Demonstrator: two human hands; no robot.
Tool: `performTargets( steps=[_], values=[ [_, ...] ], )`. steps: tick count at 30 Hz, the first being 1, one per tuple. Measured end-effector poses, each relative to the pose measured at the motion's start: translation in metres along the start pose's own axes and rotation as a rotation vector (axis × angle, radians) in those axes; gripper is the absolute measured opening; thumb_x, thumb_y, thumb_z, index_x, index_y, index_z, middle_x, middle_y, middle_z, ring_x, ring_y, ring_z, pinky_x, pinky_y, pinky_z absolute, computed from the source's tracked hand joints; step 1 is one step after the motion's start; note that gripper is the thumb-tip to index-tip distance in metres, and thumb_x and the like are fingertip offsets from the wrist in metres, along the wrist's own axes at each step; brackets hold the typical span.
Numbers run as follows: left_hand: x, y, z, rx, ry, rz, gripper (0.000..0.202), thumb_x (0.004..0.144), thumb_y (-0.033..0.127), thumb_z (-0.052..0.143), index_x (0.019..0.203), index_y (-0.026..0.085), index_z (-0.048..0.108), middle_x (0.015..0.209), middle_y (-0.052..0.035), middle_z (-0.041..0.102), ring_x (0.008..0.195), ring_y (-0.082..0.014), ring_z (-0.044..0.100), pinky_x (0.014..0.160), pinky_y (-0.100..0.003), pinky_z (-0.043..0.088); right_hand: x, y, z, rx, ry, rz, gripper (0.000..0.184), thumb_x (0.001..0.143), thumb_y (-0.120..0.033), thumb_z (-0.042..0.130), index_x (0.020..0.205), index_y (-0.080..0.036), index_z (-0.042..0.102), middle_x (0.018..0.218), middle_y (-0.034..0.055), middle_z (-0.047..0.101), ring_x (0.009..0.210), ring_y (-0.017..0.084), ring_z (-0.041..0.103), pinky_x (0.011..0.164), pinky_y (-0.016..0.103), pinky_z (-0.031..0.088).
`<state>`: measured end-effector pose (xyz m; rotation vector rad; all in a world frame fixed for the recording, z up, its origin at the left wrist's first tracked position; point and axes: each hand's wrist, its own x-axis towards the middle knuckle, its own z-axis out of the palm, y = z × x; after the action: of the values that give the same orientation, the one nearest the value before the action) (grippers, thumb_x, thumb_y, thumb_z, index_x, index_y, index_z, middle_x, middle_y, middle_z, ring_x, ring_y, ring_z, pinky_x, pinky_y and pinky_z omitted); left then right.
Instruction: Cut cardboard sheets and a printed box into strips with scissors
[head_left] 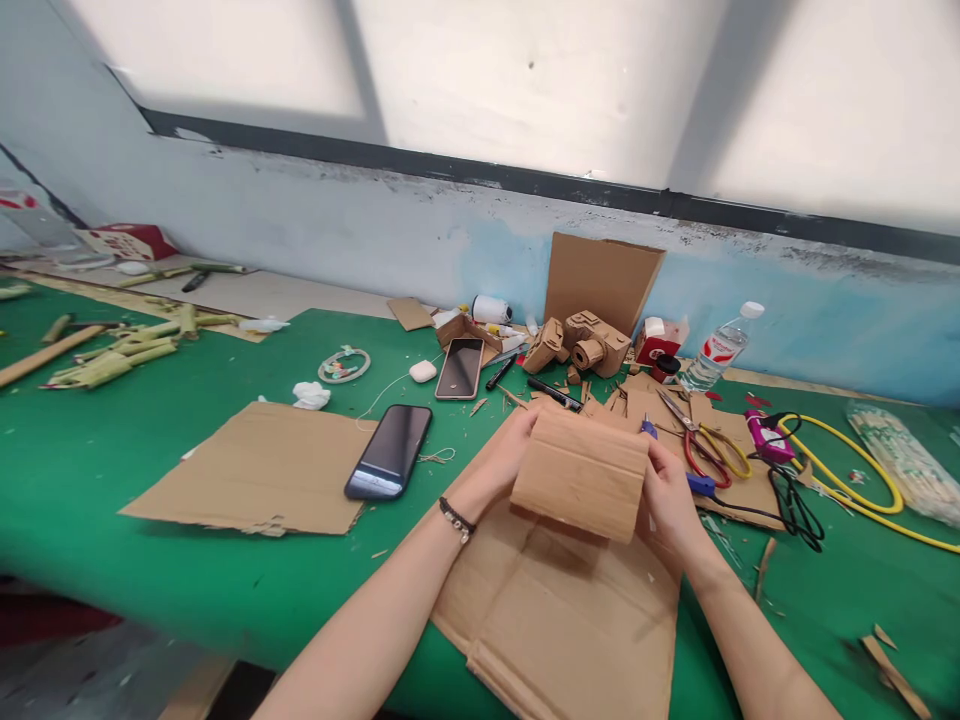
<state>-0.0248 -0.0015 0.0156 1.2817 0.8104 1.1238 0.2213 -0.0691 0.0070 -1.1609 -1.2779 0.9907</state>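
Observation:
Between my two hands is a curved brown cardboard piece point(581, 470) with lengthwise creases, raised over a larger cardboard sheet point(577, 610). My left hand point(508, 450) grips its left edge, the fingertips partly hidden behind it. At the right edge my right hand point(670, 492) is closed on the same piece. Just beyond my right hand lie red-and-yellow-handled scissors point(701, 440) and a blue glue gun point(700, 485), both on cardboard scraps. Two cardboard camera models point(596, 342) sit behind the held piece, against an upright cardboard panel point(606, 280).
Left of my arms are a flat cardboard sheet point(255, 470), a dark phone point(388, 450) and a second phone point(460, 368). A water bottle point(721, 350) stands at the back right, near a yellow cable point(862, 480) and a bag of sticks point(907, 460). Plant stalks point(127, 355) lie far left.

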Motion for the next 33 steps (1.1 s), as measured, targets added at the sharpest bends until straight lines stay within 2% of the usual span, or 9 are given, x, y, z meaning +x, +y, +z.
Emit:
performTargets(
  steps=[3,7,11,13,16,20,23,28,33],
  values=[
    [0.000,0.006,0.000,-0.011,-0.033,0.010,0.035,0.081,0.041,0.095,0.108,0.022,0.083,0.111,-0.0077,0.083,0.097,-0.0249,0.074,0.081,-0.031,0.055,0.000,-0.002,0.000,0.036,0.011,0.050,0.036,0.101,-0.061,0.075,0.103,-0.026,0.081,0.105,0.0063,0.085,0.092,0.028,0.074,0.076,0.034,0.059],
    [0.001,0.009,-0.001,-0.058,-0.035,-0.002,0.030,0.080,0.038,0.096,0.098,0.020,0.080,0.097,-0.0047,0.080,0.084,-0.0200,0.070,0.075,-0.028,0.052,0.003,-0.004,0.000,0.017,0.018,0.014,0.037,0.100,-0.063,0.077,0.109,-0.028,0.083,0.117,0.0080,0.087,0.110,0.033,0.078,0.088,0.039,0.064],
    [0.001,0.016,-0.002,-0.042,-0.016,0.056,0.026,0.079,0.034,0.094,0.088,0.018,0.076,0.089,-0.0026,0.076,0.081,-0.0180,0.066,0.073,-0.026,0.050,0.004,-0.005,-0.001,0.035,-0.022,-0.007,0.038,0.102,-0.062,0.073,0.119,-0.029,0.081,0.126,0.0087,0.085,0.119,0.033,0.077,0.095,0.040,0.065],
    [0.001,0.018,-0.002,-0.032,-0.010,0.063,0.024,0.078,0.032,0.093,0.084,0.018,0.073,0.086,-0.0021,0.074,0.079,-0.0175,0.064,0.071,-0.026,0.048,0.003,-0.006,0.000,0.044,-0.031,-0.005,0.035,0.100,-0.058,0.076,0.119,-0.029,0.080,0.125,0.0087,0.085,0.117,0.032,0.077,0.095,0.039,0.064],
    [-0.001,0.018,0.002,-0.010,-0.080,0.034,0.020,0.081,0.031,0.089,0.085,0.018,0.074,0.088,-0.0026,0.074,0.079,-0.0178,0.064,0.072,-0.027,0.049,0.000,-0.009,0.002,0.026,-0.026,0.006,0.029,0.094,-0.047,0.083,0.113,-0.026,0.080,0.115,0.0072,0.084,0.105,0.029,0.075,0.085,0.036,0.062],
    [-0.004,0.015,0.007,-0.035,-0.174,-0.036,0.014,0.083,0.030,0.086,0.089,0.021,0.077,0.091,-0.0028,0.076,0.080,-0.0193,0.066,0.073,-0.028,0.051,-0.001,-0.015,0.001,-0.035,-0.033,-0.002,0.016,0.090,-0.038,0.084,0.093,-0.024,0.077,0.091,0.0029,0.079,0.086,0.024,0.067,0.072,0.031,0.054],
    [-0.004,0.015,0.004,-0.006,-0.208,-0.037,0.014,0.086,0.033,0.085,0.089,0.021,0.080,0.094,-0.0041,0.078,0.084,-0.0213,0.068,0.075,-0.029,0.052,-0.001,-0.020,-0.002,-0.102,-0.085,-0.037,0.018,0.089,-0.037,0.083,0.081,-0.024,0.074,0.082,0.0021,0.075,0.080,0.023,0.063,0.072,0.032,0.052],
    [-0.005,0.017,-0.002,0.076,-0.176,-0.020,0.027,0.088,0.045,0.087,0.087,0.018,0.083,0.089,-0.0060,0.080,0.086,-0.0248,0.070,0.075,-0.030,0.053,-0.002,-0.022,-0.007,-0.102,-0.177,-0.041,0.019,0.094,-0.039,0.079,0.083,-0.023,0.079,0.080,0.0038,0.077,0.084,0.027,0.068,0.075,0.034,0.055],
    [-0.004,0.012,0.005,0.040,-0.155,-0.094,0.037,0.085,0.052,0.088,0.090,0.016,0.084,0.089,-0.0063,0.082,0.081,-0.0233,0.070,0.080,-0.034,0.057,-0.001,-0.011,-0.006,-0.103,-0.095,-0.058,0.018,0.094,-0.038,0.079,0.087,-0.022,0.081,0.086,0.0039,0.082,0.085,0.026,0.071,0.076,0.034,0.057]
  ],
)
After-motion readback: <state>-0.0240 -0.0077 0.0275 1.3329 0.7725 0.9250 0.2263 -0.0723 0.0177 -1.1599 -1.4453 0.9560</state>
